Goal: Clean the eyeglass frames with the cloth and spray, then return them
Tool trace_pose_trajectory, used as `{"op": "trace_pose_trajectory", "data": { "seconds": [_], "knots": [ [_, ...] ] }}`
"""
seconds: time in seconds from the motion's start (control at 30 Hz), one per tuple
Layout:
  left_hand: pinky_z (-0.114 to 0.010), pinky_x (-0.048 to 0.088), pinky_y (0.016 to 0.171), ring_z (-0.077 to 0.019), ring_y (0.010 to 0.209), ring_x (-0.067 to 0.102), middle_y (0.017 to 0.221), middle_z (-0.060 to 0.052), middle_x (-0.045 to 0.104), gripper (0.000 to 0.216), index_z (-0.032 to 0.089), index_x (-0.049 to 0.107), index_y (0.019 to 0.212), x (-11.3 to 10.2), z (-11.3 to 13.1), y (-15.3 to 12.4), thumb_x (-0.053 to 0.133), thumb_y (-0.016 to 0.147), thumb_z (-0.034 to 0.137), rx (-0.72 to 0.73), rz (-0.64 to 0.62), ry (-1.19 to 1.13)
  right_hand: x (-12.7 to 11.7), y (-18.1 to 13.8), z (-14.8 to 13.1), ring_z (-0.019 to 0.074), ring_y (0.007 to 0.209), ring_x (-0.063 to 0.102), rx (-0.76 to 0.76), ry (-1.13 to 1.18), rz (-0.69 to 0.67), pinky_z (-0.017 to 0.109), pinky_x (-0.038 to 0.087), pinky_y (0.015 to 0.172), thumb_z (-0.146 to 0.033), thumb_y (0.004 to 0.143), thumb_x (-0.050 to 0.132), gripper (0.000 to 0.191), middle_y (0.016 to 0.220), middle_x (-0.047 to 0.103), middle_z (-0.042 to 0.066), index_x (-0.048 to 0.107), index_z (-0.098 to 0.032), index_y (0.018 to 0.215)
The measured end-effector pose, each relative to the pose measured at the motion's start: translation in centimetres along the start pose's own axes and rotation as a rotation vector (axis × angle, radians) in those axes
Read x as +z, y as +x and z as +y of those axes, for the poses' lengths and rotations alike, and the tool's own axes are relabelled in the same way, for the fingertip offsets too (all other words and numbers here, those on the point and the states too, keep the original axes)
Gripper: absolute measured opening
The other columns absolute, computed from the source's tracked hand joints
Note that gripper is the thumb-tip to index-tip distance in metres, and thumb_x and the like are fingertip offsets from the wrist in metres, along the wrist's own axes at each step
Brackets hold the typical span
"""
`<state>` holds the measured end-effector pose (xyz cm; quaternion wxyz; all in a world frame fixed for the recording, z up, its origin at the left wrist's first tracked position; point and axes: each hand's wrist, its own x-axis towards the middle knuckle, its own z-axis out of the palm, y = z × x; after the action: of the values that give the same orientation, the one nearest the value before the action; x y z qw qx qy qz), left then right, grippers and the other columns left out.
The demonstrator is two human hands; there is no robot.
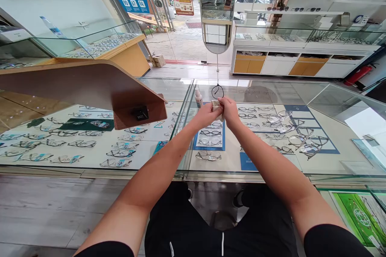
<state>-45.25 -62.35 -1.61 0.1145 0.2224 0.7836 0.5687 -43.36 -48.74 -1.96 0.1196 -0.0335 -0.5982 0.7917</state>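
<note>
Above the glass counter, my left hand (207,115) and my right hand (229,111) meet, both with fingers closed. A pale cleaning cloth (216,105) is pinched between them. One round black rim of a pair of eyeglasses (213,95) sticks up just beyond my fingertips. The rest of the eyeglasses is hidden by the cloth and fingers, so which hand bears them is unclear. Just left of the rim stands a small white spray bottle (198,98). Below my hands, inside the case, several eyeglass frames (210,133) lie on a blue-edged tray.
The glass display counter (193,176) runs across in front of me. At left, a brown wooden panel (99,84) juts over it. Loose eyeglasses (307,140) cluster at right. Beyond are an oval mirror (215,28), white shelving (298,12) and a fire extinguisher (358,75).
</note>
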Motion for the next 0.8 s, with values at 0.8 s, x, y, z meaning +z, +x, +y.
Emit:
{"op": "trace_pose_trajectory", "data": {
  "seconds": [0.8],
  "knots": [
    [-0.031,0.051,0.089,-0.0195,0.092,0.064,0.090,-0.005,0.072,0.039,0.017,0.075,0.105,0.1,-0.2,0.8,0.083,0.094,0.054,0.150,0.093,-0.320,-0.2,0.2,-1.7,0.0227,0.094,0.065,-0.013,0.031,-0.051,0.035,0.053,0.086,-0.054,0.073,0.075,0.031,0.093,0.075,0.005,0.073,-0.023,0.073]
  ]
}}
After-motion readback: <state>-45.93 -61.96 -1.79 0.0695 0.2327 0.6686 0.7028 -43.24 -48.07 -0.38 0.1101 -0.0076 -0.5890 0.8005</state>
